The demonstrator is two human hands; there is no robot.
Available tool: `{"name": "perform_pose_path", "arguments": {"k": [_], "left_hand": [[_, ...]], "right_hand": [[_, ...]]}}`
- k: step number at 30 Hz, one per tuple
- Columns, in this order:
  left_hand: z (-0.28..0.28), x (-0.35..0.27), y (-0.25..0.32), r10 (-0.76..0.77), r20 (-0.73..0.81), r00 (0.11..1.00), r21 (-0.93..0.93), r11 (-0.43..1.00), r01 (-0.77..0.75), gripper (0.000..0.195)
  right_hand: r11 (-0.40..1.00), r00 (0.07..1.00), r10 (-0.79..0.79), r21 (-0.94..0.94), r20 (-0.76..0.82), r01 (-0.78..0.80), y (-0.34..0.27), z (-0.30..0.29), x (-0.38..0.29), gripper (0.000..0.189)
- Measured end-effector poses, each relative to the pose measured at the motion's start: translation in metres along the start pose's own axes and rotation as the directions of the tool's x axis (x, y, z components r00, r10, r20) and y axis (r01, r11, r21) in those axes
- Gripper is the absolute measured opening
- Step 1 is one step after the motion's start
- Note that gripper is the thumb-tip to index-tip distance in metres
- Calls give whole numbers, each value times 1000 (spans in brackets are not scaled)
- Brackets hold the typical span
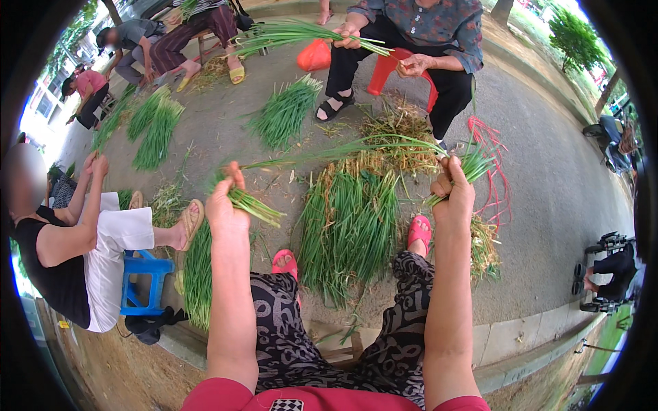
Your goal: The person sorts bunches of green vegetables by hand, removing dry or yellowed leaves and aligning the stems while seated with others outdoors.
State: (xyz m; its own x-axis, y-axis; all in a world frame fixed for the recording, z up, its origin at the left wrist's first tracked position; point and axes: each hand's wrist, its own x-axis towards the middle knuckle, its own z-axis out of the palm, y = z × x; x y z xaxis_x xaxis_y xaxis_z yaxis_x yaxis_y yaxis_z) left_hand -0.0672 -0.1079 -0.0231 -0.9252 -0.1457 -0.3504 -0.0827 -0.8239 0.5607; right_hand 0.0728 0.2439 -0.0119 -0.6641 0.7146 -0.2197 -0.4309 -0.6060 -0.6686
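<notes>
My left hand [227, 201] is closed around a small bunch of long green leaf stalks [257, 205], probably chives, their pale ends pointing right. My right hand [452, 190] grips another green bunch [477, 163], its leaves fanning up and to the right. Several long leaves [354, 146] stretch through the air from the right hand towards the left one. Below and between both hands, a large pile of untrimmed chives [349, 231] lies on the pavement between my feet, with dry brown leaves at its far end.
Opposite, a person on a red plastic stool [383, 72] holds a chive bunch [288, 38]. Discarded leaves [398, 133] lie near that person's feet. Red plastic strings [491, 169] are at right. More chives [198, 277] lie at left, beside a blue stool [146, 280] and a seated person.
</notes>
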Motion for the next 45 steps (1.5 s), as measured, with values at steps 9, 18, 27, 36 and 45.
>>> {"name": "perform_pose_path", "arguments": {"k": [9,18,27,36,45], "left_hand": [[-9,7,3,-542,59,838,-279,797,535,29],[23,-35,-27,-457,148,877,-66,880,470,11],[29,-68,-63,-600,207,773,97,799,594,16],[34,-84,-78,-652,252,715,247,758,604,16],[36,-79,-65,-440,228,869,443,842,310,18]], "right_hand": [[989,994,109,97,20,-111,1,-9,7,4],[969,952,243,-8,187,-246,7,4,-4,7],[916,874,386,-12,297,-400,34,31,-33,10],[849,789,529,-198,313,-491,64,52,-72,11],[866,892,351,-462,285,-193,65,50,-70,16]]}}
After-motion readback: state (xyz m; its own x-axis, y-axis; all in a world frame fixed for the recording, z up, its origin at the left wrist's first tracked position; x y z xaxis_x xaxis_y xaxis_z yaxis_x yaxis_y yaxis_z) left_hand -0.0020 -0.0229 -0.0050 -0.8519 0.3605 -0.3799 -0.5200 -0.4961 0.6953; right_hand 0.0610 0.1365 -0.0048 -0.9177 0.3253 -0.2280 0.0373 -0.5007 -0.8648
